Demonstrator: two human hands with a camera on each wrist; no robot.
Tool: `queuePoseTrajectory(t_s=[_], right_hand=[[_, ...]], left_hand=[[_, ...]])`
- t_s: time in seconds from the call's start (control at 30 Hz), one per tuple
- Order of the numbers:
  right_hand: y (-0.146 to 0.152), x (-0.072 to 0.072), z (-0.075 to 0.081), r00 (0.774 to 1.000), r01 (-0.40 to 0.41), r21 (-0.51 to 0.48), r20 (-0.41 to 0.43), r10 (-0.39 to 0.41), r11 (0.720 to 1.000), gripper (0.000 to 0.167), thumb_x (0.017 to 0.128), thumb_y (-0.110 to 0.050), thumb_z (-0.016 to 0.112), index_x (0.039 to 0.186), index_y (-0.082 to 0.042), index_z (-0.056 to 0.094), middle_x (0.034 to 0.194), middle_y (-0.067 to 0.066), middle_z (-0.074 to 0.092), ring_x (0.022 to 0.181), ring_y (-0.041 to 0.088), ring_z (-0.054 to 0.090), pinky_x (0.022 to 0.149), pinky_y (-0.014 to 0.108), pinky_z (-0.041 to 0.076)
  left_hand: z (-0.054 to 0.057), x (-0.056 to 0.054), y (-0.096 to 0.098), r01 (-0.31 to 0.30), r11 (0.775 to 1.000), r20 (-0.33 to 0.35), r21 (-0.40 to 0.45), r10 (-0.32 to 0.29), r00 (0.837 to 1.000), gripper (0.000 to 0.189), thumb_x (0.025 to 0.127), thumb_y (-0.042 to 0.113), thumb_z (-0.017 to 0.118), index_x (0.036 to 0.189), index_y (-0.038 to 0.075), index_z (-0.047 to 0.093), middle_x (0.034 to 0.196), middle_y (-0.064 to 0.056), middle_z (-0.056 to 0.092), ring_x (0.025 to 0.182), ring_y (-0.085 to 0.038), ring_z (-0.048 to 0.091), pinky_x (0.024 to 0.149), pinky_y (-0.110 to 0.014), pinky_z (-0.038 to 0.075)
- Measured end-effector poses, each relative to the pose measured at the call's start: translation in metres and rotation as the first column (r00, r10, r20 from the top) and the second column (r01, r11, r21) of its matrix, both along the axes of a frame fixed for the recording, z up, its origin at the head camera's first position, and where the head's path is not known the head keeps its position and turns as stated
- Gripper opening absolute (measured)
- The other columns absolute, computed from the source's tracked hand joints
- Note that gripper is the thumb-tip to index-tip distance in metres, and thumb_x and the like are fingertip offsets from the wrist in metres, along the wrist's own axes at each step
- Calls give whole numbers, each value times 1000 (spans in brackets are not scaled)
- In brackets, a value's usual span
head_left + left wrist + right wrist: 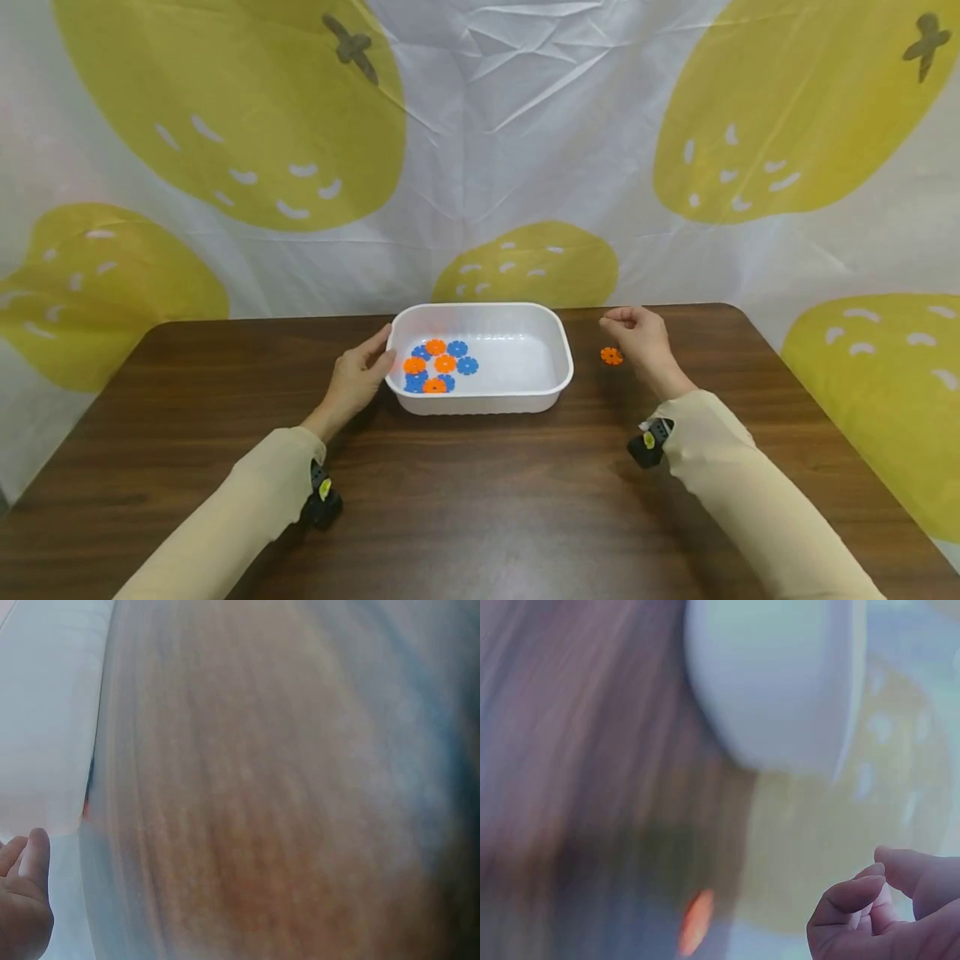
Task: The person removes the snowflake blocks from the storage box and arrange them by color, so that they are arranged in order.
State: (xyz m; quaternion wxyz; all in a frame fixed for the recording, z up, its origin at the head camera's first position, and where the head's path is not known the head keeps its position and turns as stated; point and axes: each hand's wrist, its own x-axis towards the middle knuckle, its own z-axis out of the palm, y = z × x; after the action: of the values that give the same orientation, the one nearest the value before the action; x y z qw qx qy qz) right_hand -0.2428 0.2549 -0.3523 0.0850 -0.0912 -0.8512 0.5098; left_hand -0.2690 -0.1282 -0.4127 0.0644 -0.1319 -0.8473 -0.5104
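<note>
A white plastic basin (pixel 525 403) sits on the table with several orange and blue notched flower-shaped discs (pixel 446 363) gathered in its left half. My left hand (pixel 357 379) is at the basin's left end, fingers fairly straight and touching its rim; the left wrist view shows the fingertips (pixel 39 838) right at the basin's edge. To the right of the basin is my right hand (pixel 643 340), its fingers curled and the thumb and forefinger tips close together. Nothing shows between them in the right wrist view. Just below these fingers is one orange disc (pixel 611 356), apart from the hand.
The dark brown wooden table (pixel 480 500) runs back to a white curtain (pixel 480 167) printed with large yellow fruit. The basin stands near the table's back edge. A small black camera is strapped to each wrist.
</note>
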Motion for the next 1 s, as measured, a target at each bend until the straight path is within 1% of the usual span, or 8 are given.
queuePoseTrajectory(t_s=[0.07,0.17,0.27,0.37,0.5,0.7,0.8,1.0], right_hand=[[-17,-3,6,999,-35,-81,-35,32,996,26,91,-9,58,106,12,55,65,-7,52,49,1,43,46,17,40],[-44,-7,12,995,-86,-161,-58,78,983,24,90,-6,58,105,12,55,64,-8,50,49,2,43,46,15,39],[-71,-7,15,991,-133,-191,-49,126,972,25,90,-5,59,108,12,56,68,-5,50,53,4,44,49,14,41],[-95,-7,14,981,-192,-175,-1,195,966,24,90,-6,60,108,9,58,70,-2,50,56,7,45,51,15,43],[-121,-8,7,949,-295,-121,80,305,948,21,88,-7,63,104,6,60,70,0,53,58,9,48,52,16,45],[-145,-16,-7,869,-442,-130,181,460,887,20,84,-1,65,101,9,60,65,-2,54,58,7,51,54,18,49],[-154,-20,-12,845,-467,-130,227,484,875,23,83,1,66,102,10,59,65,-1,53,57,7,51,55,18,50],[-166,-26,-19,822,-488,-89,289,492,868,21,80,1,69,98,8,61,66,-1,52,55,7,50,55,19,51]], left_hand=[[1,1,0,0,1000,-9,3,0,1000,50,94,26,55,139,8,45,140,-13,47,128,-31,46,106,-43,37],[2,2,0,1,1000,5,-2,-1,1000,50,94,26,55,140,8,45,141,-13,46,129,-30,45,105,-42,38],[2,0,0,9,1000,46,-8,-9,999,49,95,20,53,141,6,42,143,-13,43,131,-29,43,106,-43,36],[3,-1,0,10,1000,61,-24,-8,998,48,96,19,52,141,6,41,144,-12,42,131,-29,42,107,-42,36],[3,1,1,4,1000,54,-29,-2,999,48,96,18,53,141,5,42,143,-13,43,131,-29,43,107,-41,36],[3,1,3,-3,1000,35,-16,4,999,47,95,17,55,139,5,44,140,-13,46,129,-29,45,107,-41,36],[3,1,4,-4,1000,34,-20,5,999,48,95,18,55,140,5,44,141,-13,46,129,-29,45,107,-41,36],[3,0,5,-7,1000,33,-28,8,999,48,94,17,55,139,5,45,140,-13,46,128,-29,46,107,-41,36]])
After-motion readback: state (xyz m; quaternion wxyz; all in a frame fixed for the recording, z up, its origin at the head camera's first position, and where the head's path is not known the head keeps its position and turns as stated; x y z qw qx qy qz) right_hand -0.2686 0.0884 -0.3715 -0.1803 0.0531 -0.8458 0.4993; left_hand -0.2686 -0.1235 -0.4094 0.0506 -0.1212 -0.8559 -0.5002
